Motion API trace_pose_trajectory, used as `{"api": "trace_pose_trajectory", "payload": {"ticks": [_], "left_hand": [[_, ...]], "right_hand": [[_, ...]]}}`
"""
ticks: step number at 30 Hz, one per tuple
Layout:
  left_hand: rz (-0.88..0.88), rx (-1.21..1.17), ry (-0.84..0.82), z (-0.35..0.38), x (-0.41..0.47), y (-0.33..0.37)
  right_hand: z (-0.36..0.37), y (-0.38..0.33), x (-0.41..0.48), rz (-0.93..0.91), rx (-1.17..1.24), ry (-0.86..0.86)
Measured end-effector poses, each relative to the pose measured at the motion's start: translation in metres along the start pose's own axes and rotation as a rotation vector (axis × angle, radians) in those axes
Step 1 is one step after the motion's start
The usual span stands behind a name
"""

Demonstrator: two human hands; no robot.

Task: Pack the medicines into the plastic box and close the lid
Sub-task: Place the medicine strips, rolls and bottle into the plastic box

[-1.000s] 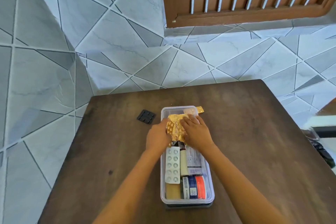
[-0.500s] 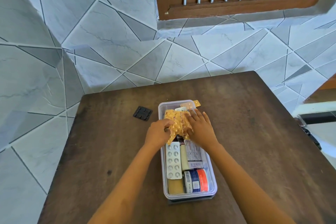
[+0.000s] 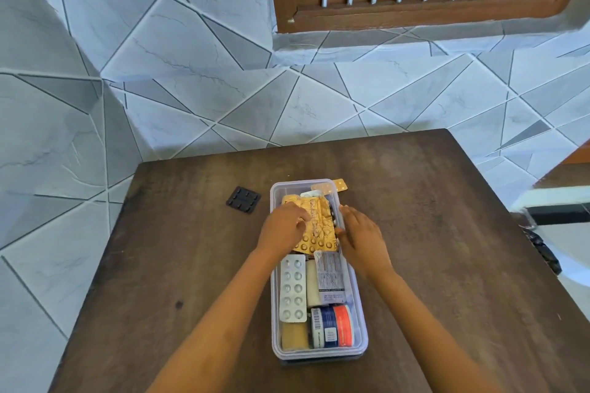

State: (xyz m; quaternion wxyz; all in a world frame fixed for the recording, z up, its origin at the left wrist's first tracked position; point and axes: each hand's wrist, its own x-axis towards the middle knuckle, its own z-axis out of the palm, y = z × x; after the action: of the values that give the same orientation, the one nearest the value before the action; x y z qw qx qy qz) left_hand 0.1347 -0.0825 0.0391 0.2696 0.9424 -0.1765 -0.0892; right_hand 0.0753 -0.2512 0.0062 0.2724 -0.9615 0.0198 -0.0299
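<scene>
A clear plastic box (image 3: 319, 353) stands open on the dark wooden table (image 3: 447, 233), its long side pointing away from me. Inside lie a silver blister strip (image 3: 292, 289), a printed white sachet (image 3: 330, 277), a blue and orange pack (image 3: 333, 325) and a yellowish item (image 3: 293, 337). Crumpled gold blister strips (image 3: 319, 226) lie on top in the far half. My left hand (image 3: 282, 226) rests on them with curled fingers. My right hand (image 3: 362, 236) is flat with fingers apart at the box's right rim, beside the gold strips. An orange strip (image 3: 335, 186) pokes over the far right corner. I see no lid.
A small black square piece (image 3: 243, 200) lies on the table just left of the box's far end. Tiled walls stand behind and to the left of the table. Dark objects (image 3: 542, 252) sit beyond the table's right edge.
My right hand has slid off the gold strips to the box's right rim. The left hand stays on the strips, which now lie flatter in the box.
</scene>
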Motion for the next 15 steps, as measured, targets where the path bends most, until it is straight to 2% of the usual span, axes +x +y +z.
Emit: {"api": "trace_pose_trajectory", "payload": {"ticks": [4,6,8,10,15], "left_hand": [[-0.165,-0.093,0.274,-0.029,0.01,-0.021],[-0.241,-0.063,0.304,-0.033,0.02,-0.039],[-0.322,0.027,0.231,-0.03,0.032,-0.06],[-0.36,0.117,0.12,-0.025,0.042,-0.079],[-0.389,0.206,-0.073,-0.012,0.059,-0.101]], "right_hand": [[-0.004,0.003,0.032,0.064,0.168,0.132],[-0.006,0.003,0.051,0.156,0.285,0.157],[-0.006,0.002,0.071,0.28,0.454,0.161],[-0.002,0.006,0.09,0.339,0.501,0.135],[0.008,0.025,0.124,0.233,0.37,-0.07]]}}
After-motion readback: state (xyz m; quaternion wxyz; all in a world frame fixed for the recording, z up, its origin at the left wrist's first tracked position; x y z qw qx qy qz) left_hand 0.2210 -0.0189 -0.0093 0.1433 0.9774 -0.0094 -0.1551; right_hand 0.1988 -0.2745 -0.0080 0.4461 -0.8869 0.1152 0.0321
